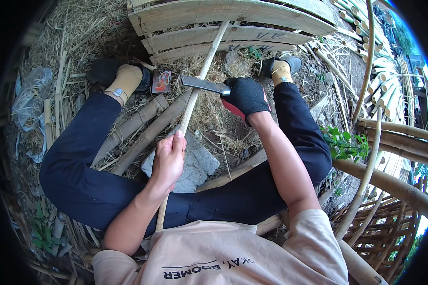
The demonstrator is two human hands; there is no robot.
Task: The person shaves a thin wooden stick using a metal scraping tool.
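A long pale bamboo strip (206,66) runs from my lap up to the wooden pallet (223,14). My bare left hand (169,159) grips the strip low down, over a grey stone (199,164). My right hand (246,96), in a black and red glove, holds a cleaver-like knife (202,84) whose flat blade lies across the strip. I sit with both legs in dark trousers spread to either side.
Thick bamboo poles (138,128) lie under my left leg on straw-covered ground. More poles (394,185) and cut bamboo pieces (380,80) lie at the right, by a woven bamboo frame (390,228). A clear plastic bag (31,95) lies at the left.
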